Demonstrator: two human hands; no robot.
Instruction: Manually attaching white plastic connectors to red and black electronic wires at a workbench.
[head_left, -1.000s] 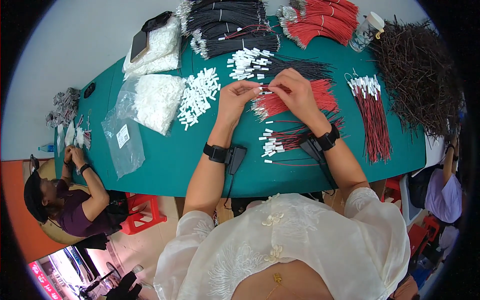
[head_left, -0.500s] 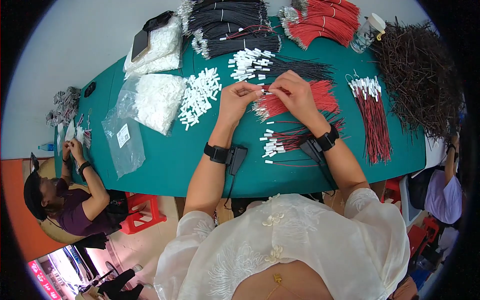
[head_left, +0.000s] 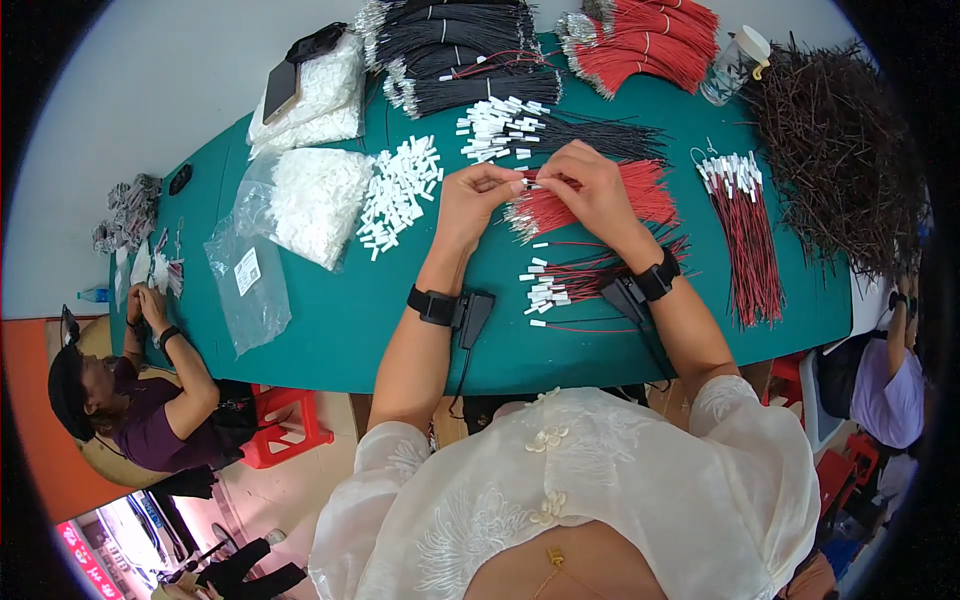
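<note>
My left hand (head_left: 474, 203) is closed in a pinch on a small white connector housing (head_left: 530, 182). Close against it from the right, my right hand (head_left: 592, 192) also pinches with thumb and forefinger; what lies inside that grip is hidden. Both hands are above a fan of loose red wires (head_left: 648, 195) with metal tips at their left ends. Beyond them lie black wires (head_left: 610, 138) with white connectors. Nearer me, below the right hand, is a pile of red and black wires with white connectors (head_left: 548, 290). Loose white housings (head_left: 402, 195) are heaped left of my left hand.
Bundled black wires (head_left: 460, 50) and red wires (head_left: 650, 45) line the far edge. A bag of white housings (head_left: 318, 205) lies left. Rightward are a connector-ended wire bundle (head_left: 742, 240), a clear bottle (head_left: 730, 70) and a dark brown wire heap (head_left: 840, 160). A co-worker (head_left: 150, 400) sits left.
My hands stay pinched together in nearly the same spot. At the right edge, another person's arm has shifted slightly.
</note>
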